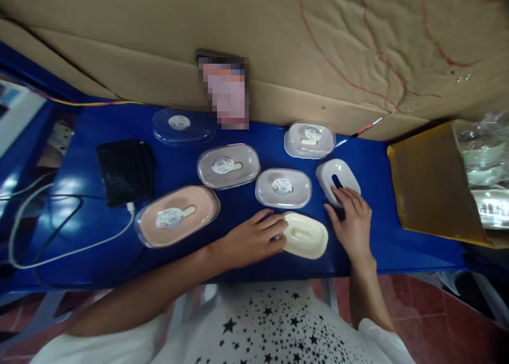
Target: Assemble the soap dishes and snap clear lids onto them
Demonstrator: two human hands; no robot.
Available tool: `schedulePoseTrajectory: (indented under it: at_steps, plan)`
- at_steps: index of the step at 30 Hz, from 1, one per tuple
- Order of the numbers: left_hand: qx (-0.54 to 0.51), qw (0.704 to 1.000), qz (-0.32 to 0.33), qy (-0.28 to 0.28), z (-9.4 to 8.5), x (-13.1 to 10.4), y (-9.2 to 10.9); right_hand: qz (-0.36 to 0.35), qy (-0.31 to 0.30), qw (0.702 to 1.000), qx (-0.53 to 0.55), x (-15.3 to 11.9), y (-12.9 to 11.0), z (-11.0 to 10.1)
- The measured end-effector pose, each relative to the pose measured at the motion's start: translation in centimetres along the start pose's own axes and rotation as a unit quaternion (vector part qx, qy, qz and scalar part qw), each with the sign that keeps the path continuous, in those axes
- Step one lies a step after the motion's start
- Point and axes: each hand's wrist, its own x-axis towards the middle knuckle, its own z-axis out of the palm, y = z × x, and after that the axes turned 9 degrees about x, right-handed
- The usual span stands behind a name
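Note:
My left hand (256,235) lies over the left end of a cream oval dish (305,236), its fingers bent around the rim. The dish is shallow, with an oblong raised shape in the middle. My right hand (353,221) grips the near side of a light grey oval box (336,174) with a dark oblong slot in its top. Just beyond the cream dish sits a grey oval box with a clear lid (283,188) and a round label. A similar lidded grey box (228,166) is further left, and another (310,140) stands at the back.
A peach lidded box (178,215) and a clear lid (183,128) lie left on the blue table (374,252). A black device (124,172) has a white cable plugged in. A blurred-out phone (226,91) leans on the cardboard (159,45). At right stands an open carton (427,178) of bagged pieces.

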Motion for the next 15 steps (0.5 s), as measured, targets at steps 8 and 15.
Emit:
schedulePoseTrajectory:
  at_steps: [8, 15]
  plan:
    - [-0.04, 0.992, -0.117, 0.018, -0.4, -0.4, -0.3, -0.097, -0.074, 0.987, 0.106, -5.5, -0.8, -2.6]
    - [-0.097, 0.986, -0.133, 0.021, -0.2, -0.3, -0.2, -0.163, -0.138, 0.969, 0.122, -7.2, -2.6, -0.5]
